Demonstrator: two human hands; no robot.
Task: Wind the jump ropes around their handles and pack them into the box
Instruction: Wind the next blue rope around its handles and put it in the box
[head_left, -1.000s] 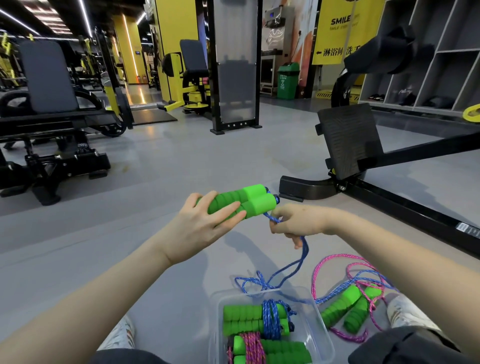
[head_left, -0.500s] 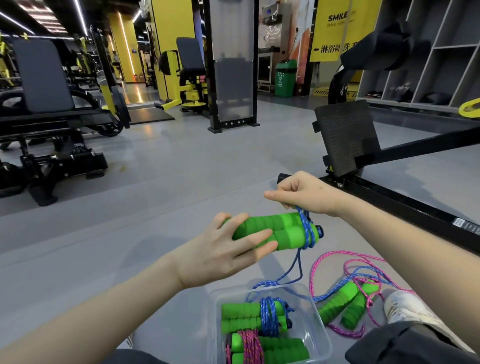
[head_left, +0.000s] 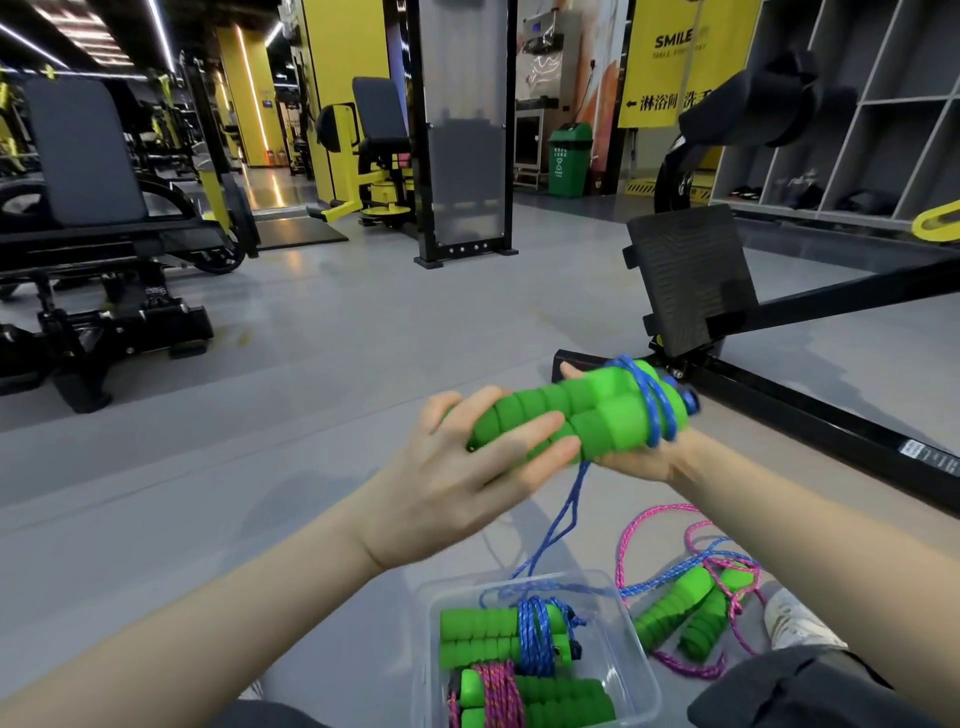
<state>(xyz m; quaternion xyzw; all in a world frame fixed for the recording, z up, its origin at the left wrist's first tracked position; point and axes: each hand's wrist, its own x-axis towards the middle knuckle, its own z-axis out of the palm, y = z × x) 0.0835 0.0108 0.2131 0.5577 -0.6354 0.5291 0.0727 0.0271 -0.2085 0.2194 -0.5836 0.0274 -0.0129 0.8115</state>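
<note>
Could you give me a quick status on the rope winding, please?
Left hand grips green handles, right hand wraps under their end. Blue rope few turns on, rest trailing. Nothing in the way.

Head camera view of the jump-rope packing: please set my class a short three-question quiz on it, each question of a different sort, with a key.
1. True or false: the clear box holds two wound ropes.
2. Which colour is the rope looped round the green handles that the left hand grips? A blue, B pink, C yellow.
3. Fill the gap: the loose pink rope lies on the ____, right of the box.
Key: 1 true; 2 A; 3 floor.
</note>
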